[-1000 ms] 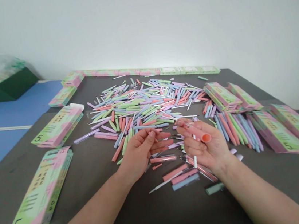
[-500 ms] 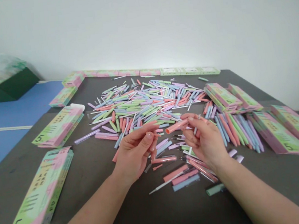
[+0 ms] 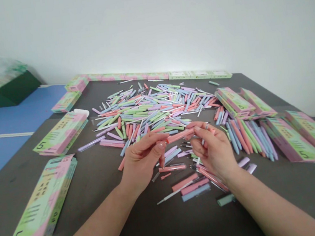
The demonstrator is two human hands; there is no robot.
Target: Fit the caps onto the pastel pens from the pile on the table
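Two hands: the left hand (image 3: pixel 143 162) and the right hand (image 3: pixel 214 151) hang just above the table, facing each other, both grasping one object by its ends with the fingertips.
Held object: a coral-pink plastic pen barrel (image 3: pixel 179 135) lies level between them, over the near edge of the heap. A short pink piece (image 3: pixel 162 157) shows beneath the left fingertips, though blur may hide whether it is a separate part.
Below the hands: a pink pen with a clear cap (image 3: pixel 172 168), a thin white stick (image 3: pixel 173 194), a pale blue pen barrel (image 3: pixel 195 192) and a sage-green pen barrel (image 3: pixel 225 200) lie apart on the surface.
Heap: a wide scatter of pastel pens and white sticks (image 3: pixel 147 111) fills the table's middle, just beyond the hands.
Boxes: long pink-and-green cardboard boxes marked 5 (image 3: pixel 40 199) line the left side, the far edge and the right side.
Edges: the dark grey tabletop (image 3: pixel 188 222) runs from under the forearms to the near edge, while a white wall (image 3: pixel 145 23) rises behind its far edge.
Beyond the table: a dark green box (image 3: pixel 6 93) sits on a blue surface (image 3: pixel 0 115).
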